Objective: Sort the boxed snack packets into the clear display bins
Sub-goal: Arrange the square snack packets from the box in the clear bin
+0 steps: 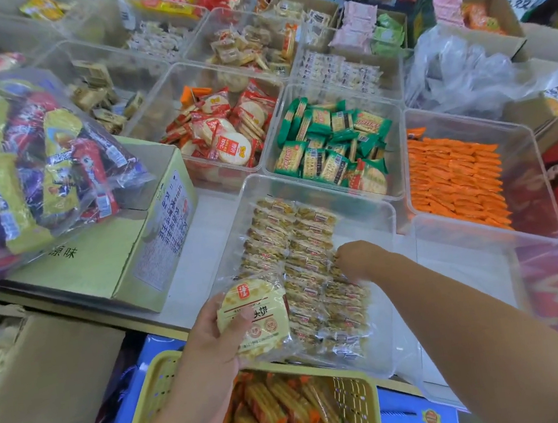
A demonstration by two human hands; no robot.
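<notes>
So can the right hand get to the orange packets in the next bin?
Probably yes. The right hand is in the near bin, on the tan packets. The orange packets lie in the open-topped bin to its right. Only clear bin walls stand between them.

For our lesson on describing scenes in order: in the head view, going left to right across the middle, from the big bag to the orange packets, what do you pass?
Bag of mixed snacks → yellow-green carton → bin of red packets → bin of green packets → bin of orange packets.
</notes>
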